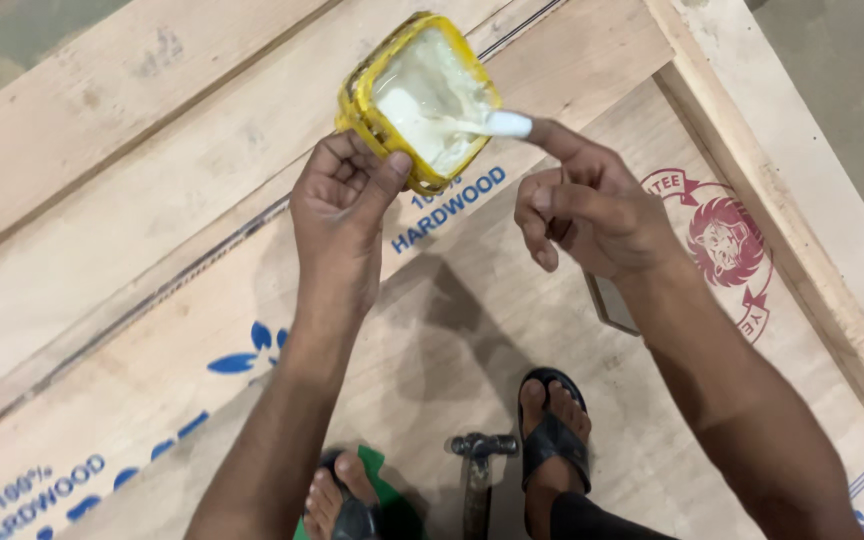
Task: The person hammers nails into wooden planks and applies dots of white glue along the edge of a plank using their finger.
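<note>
My left hand (340,205) grips a yellow square tub (420,95) by its lower edge and holds it tilted above the plywood. The tub is full of thick white paste. My right hand (584,205) reaches toward it with the index finger stretched out. That fingertip (508,124) is coated in white paste and sits at the tub's rim. The other right fingers are curled in. A flat dark blade shows just below my right palm (612,300); I cannot tell whether the hand holds it.
A plywood sheet (452,340) with blue and red printing lies under me, with wooden battens (792,230) along its right and upper-left sides. A hammer (478,470) rests on the sheet between my sandalled feet (552,430). A green scrap (377,480) lies by the left foot.
</note>
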